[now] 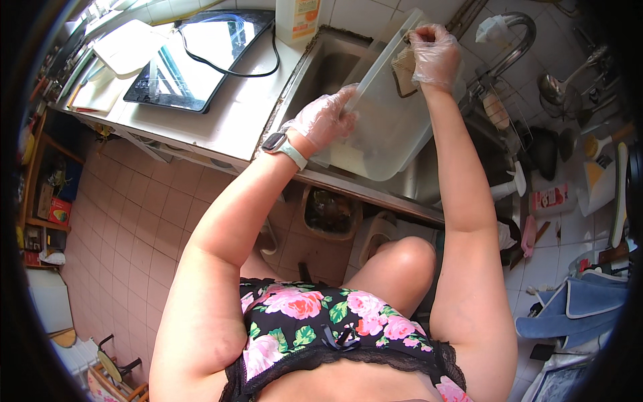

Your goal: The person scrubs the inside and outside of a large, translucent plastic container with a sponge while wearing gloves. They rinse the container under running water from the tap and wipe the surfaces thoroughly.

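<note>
A large translucent plastic bin (384,138) is tilted over the stainless-steel sink (334,58). My left hand (324,118), in a thin transparent disposable glove, grips the bin's near-left rim. The fingertips wrap partly out of sight around that edge. My right hand (437,58) wears the same kind of glove and pinches a beige cloth (404,75) with a brown border. This cloth hangs against the bin's wall near its far end. On my left wrist sits a smartwatch (275,142) with a pale band.
Left of the sink, a black glass cooktop (201,65) lies on the white counter (251,110), its cord across it. A bottle (298,20) stands behind. The curved faucet (525,42) rises at right, near a spray bottle (515,183). Below is a waste bin (331,213).
</note>
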`<state>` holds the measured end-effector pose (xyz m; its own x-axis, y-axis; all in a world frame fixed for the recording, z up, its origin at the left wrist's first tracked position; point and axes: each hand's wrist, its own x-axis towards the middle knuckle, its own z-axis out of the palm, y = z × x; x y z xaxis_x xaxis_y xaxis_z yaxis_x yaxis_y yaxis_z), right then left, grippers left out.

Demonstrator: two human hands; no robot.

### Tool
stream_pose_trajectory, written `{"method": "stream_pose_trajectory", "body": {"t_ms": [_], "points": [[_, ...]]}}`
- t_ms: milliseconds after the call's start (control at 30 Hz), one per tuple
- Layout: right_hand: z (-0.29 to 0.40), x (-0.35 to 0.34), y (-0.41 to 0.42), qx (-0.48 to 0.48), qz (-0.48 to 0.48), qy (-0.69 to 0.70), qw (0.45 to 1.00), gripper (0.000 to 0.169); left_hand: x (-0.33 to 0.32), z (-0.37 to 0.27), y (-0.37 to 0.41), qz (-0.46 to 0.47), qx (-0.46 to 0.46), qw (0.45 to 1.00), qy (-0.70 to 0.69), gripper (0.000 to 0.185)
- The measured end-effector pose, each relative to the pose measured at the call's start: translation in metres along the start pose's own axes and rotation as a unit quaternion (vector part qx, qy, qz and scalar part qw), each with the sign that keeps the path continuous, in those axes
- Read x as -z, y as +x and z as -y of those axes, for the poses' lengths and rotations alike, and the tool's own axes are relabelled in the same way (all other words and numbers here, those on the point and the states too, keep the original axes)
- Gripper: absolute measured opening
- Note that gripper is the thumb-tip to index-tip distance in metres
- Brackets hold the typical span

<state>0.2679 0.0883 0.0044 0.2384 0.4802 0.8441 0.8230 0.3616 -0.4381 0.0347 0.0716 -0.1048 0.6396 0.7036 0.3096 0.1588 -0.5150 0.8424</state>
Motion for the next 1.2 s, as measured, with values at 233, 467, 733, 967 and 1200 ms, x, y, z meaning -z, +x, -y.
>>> {"method": "stream_pose_trajectory", "body": {"t_ms": [233,467,733,967,1200], "points": [[-0.011,0.003,-0.022,0.107,0.020,0.029,0.994,0.017,0.001,0.000,0.002,0.028,0.002,0.999,0.022,0.047],[-0.012,0.017,-0.035,0.226,0.062,-0.125,0.964,0.036,-0.001,-0.001,0.002,0.024,0.013,1.000,0.002,0.046],[-0.016,0.001,0.006,0.099,-0.008,-0.037,0.994,0.018,0.001,-0.001,0.001,0.019,0.001,1.000,0.019,0.046],[-0.024,-0.005,0.016,0.054,-0.079,-0.078,0.992,0.015,0.000,-0.001,0.000,0.018,-0.010,1.000,0.016,0.047],[-0.012,-0.007,-0.019,0.133,0.003,-0.047,0.990,0.012,-0.003,0.000,0.000,0.010,-0.014,1.000,0.019,0.049]]}}
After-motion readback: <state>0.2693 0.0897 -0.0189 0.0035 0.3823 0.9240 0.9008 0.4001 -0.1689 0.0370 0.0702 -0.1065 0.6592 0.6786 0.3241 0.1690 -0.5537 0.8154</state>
